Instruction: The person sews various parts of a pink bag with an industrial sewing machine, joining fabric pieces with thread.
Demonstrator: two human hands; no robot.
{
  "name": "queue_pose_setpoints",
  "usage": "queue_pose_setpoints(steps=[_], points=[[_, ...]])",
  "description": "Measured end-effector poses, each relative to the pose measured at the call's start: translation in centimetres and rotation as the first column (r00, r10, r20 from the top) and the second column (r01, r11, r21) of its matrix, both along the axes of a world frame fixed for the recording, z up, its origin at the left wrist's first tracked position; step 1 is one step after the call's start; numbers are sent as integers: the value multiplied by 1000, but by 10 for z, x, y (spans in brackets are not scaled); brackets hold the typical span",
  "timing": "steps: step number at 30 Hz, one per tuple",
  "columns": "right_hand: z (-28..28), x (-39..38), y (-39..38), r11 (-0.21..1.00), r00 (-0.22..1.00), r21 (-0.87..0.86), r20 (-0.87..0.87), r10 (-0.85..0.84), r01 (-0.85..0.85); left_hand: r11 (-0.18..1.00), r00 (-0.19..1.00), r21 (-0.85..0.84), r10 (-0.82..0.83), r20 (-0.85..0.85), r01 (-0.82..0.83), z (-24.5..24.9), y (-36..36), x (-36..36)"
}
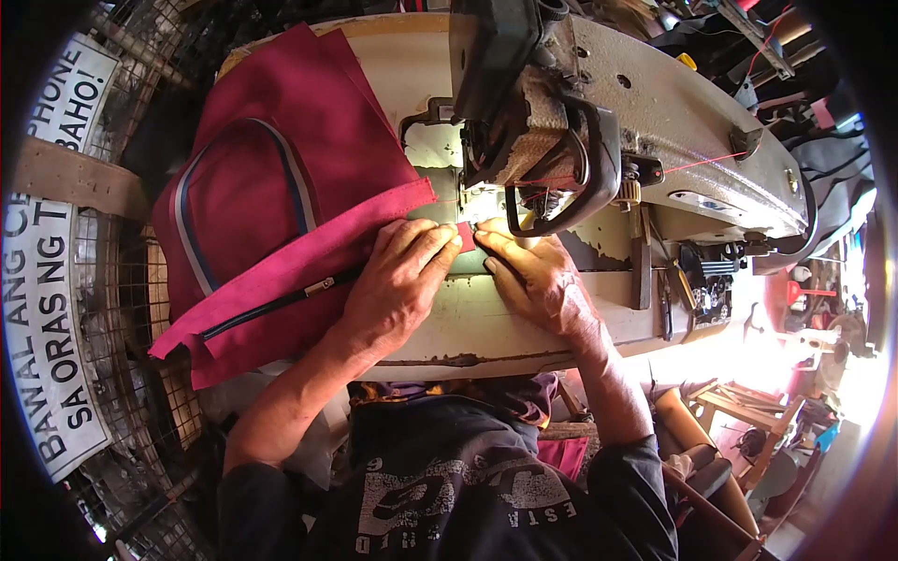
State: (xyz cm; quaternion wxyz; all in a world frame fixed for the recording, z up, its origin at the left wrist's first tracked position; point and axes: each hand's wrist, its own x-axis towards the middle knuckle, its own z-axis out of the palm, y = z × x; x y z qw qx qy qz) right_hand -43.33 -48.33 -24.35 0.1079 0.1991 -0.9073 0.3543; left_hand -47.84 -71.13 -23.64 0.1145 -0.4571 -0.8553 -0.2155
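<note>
A maroon fabric bag [271, 93] lies on the sewing machine's table, with a striped handle [184, 220] and a black zipper [262, 307] along its near edge. My left hand [404, 276] presses down on the bag's edge with its fingers together. A small red fabric piece [466, 237] sticks out past its fingertips. My right hand [535, 279] is beside it, fingers bent and drawn together at a small dark strip by the red piece; what they grip is mostly hidden. Both hands are just in front of the sewing machine's lit needle area [477, 201].
The sewing machine [673, 140] arches over the table [449, 327], red thread running along its arm. Scissors [665, 304] and small parts [713, 280] sit at the right. Wire mesh [131, 374] with lettered signs [70, 327] stands at the left.
</note>
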Motion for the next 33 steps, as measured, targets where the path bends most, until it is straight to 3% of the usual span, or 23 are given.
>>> queue_pose_setpoints(steps=[11,16,19,22,28,33], points=[[1,-5,-1,959,991,284,-120,57,-20,982,983,61,-183,26,181,1,-5,-36],[11,-10,1,911,999,411,12,35,-37,969,969,70,-241,58,237,-2,-5,-57],[16,-12,-1,920,998,391,60,11,-33,961,960,92,-267,84,260,0,-4,-63],[16,-16,-6,957,988,286,-154,2,43,959,954,80,-280,112,272,5,-4,-66],[9,-18,-4,962,982,269,-190,4,48,962,958,109,-262,118,250,2,-3,-64],[7,-14,-4,964,993,257,-109,-36,63,964,965,125,-247,90,235,4,1,-64]])
